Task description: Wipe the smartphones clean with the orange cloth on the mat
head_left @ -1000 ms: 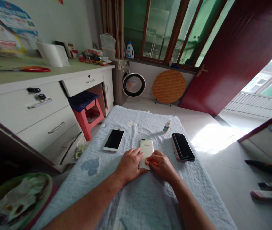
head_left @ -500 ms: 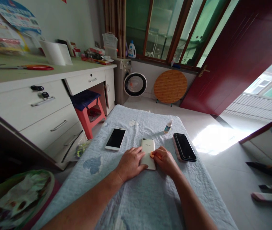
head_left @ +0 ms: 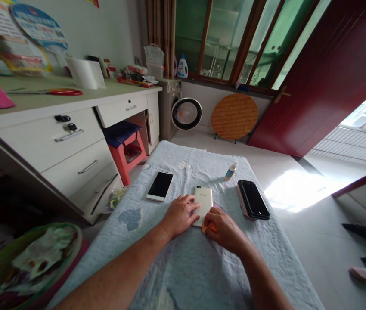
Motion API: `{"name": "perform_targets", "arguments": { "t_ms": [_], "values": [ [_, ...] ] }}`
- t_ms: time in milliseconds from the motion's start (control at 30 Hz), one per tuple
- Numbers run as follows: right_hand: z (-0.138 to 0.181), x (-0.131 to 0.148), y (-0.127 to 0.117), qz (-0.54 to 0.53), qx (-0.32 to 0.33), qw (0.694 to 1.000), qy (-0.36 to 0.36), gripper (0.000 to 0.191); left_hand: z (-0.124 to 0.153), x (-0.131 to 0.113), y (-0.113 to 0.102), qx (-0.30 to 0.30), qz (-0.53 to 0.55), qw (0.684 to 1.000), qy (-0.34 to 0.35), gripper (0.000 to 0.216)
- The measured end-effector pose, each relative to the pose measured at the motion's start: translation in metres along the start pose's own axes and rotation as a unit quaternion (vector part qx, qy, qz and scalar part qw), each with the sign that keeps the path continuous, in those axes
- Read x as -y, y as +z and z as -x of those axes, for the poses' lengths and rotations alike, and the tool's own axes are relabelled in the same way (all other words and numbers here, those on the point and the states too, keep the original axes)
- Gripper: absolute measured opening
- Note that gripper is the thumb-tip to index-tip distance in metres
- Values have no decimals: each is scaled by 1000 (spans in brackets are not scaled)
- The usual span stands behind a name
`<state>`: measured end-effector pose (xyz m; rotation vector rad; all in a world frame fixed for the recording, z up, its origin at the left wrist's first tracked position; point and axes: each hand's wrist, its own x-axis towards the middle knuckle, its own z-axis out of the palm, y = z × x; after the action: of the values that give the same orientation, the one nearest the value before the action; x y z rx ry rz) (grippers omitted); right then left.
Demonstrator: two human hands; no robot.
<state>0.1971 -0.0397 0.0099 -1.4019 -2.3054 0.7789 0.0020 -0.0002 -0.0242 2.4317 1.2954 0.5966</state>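
One white phone (head_left: 204, 200): long axis away from you
Left hand (head_left: 180, 215): spread, left edge
Right hand (head_left: 221, 227): pinching orange piece (head_left: 205, 228), near-right corner

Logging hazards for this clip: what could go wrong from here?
The gold phone might skid on the soft blue cover if the left hand at its left side slips while the right hand works the orange item at its lower end.
The black phone lies near the cover's right edge; a bump could send it off.
The small spray bottle stands on wrinkled fabric and may tip if knocked.
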Motion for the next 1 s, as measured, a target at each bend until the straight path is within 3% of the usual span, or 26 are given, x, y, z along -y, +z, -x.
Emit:
{"name": "perform_targets", "arguments": {
  "t_ms": [200,467,1000],
  "values": [
    [-7,14,16,77,-29,996,-18,9,1,0,2,-7,1,1000,4,32],
    [-12,24,26,96,-42,993,-46,13,0,0,-1,-1,4,1000,8,31],
    [4,5,-5,99,9,994,45,10,0,4,4,-12,22,1000,-3,38]
  ]
}}
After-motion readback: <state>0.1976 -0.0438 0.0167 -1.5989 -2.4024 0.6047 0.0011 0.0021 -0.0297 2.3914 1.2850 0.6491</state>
